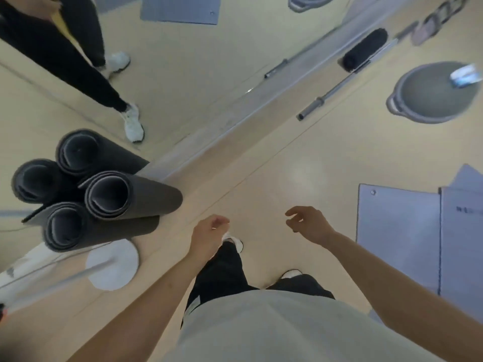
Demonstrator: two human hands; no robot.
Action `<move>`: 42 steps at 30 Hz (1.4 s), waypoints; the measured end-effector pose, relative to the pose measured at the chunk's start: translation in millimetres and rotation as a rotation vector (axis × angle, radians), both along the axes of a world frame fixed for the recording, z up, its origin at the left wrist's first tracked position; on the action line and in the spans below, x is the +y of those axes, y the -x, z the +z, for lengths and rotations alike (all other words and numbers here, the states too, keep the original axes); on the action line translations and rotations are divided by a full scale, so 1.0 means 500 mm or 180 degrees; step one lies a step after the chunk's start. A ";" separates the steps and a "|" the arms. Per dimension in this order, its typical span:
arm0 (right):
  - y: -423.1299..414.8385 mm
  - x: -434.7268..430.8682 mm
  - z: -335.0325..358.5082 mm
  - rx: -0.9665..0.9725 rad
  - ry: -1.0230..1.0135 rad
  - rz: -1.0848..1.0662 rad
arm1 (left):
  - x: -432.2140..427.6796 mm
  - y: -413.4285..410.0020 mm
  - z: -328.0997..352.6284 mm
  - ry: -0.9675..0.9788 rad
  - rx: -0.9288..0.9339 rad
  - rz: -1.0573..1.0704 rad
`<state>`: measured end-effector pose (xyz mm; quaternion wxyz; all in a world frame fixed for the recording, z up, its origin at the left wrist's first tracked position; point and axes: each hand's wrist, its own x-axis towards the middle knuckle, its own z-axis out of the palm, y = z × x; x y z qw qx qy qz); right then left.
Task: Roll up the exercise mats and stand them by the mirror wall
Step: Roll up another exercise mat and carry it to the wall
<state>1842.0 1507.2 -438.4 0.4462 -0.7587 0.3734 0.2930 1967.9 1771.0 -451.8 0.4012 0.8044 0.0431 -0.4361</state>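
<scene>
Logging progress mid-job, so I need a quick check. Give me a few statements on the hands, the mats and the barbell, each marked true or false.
1. The left hand and right hand hold nothing. True.
2. Rolled dark mats stand on end at the mirror wall. True.
3. Every mat in view is rolled up. False: pale lilac mats lie flat on the floor at the person's right.
4. The barbell lies across the flat mats. False: it lies along the base of the mirror wall, apart from them.
</scene>
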 end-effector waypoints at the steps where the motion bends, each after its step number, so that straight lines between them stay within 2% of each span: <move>1: 0.052 -0.030 0.004 -0.0041 0.0017 -0.0265 | -0.042 0.034 0.007 -0.0014 0.0019 -0.0128; 9: 0.547 -0.178 0.087 -0.0619 0.0008 -0.1862 | -0.393 0.422 0.057 0.0222 0.0245 -0.1502; 17: 0.966 -0.189 0.118 -0.0821 0.0331 -0.3566 | -0.640 0.773 0.119 0.0385 0.0346 -0.2932; 26: 1.252 -0.128 0.087 -0.0652 0.0290 -0.5176 | -0.829 1.027 0.105 0.0084 0.0537 -0.3903; 34: 1.495 -0.196 0.063 -0.0151 0.0276 -0.6012 | -1.061 1.339 0.054 0.0060 0.0836 -0.4535; 42: 1.759 -0.292 0.100 -0.0026 0.0734 -0.6760 | -1.253 1.691 0.039 0.0192 0.0827 -0.5761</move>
